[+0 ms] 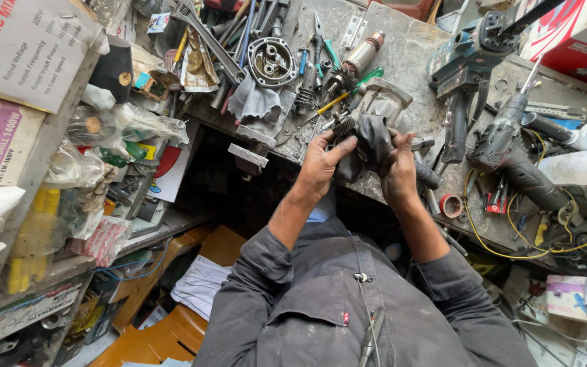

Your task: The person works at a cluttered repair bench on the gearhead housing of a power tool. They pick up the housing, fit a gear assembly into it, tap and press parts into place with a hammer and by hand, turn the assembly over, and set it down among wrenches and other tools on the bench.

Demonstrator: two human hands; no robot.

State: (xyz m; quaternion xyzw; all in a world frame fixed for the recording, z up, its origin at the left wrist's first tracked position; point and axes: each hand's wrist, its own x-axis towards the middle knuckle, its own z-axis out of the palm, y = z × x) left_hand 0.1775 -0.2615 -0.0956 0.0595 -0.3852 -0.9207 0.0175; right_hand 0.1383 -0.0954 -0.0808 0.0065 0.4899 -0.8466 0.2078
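Observation:
Over the front edge of a cluttered grey workbench (402, 61), my left hand (321, 166) grips a small metal gear part (342, 125) with toothed rings. My right hand (399, 171) holds a dark grey rag (374, 139) wrapped against that part. Both hands are greasy and touch the same piece. The rest of the part is hidden under the rag.
On the bench lie a round metal housing (272, 61), a motor armature (361, 54), wrenches, screwdrivers, a teal power tool (467, 61) and a grey drill (507, 136) with yellow wire. Shelves with boxes and bags stand at left. An orange stool (171, 326) sits below.

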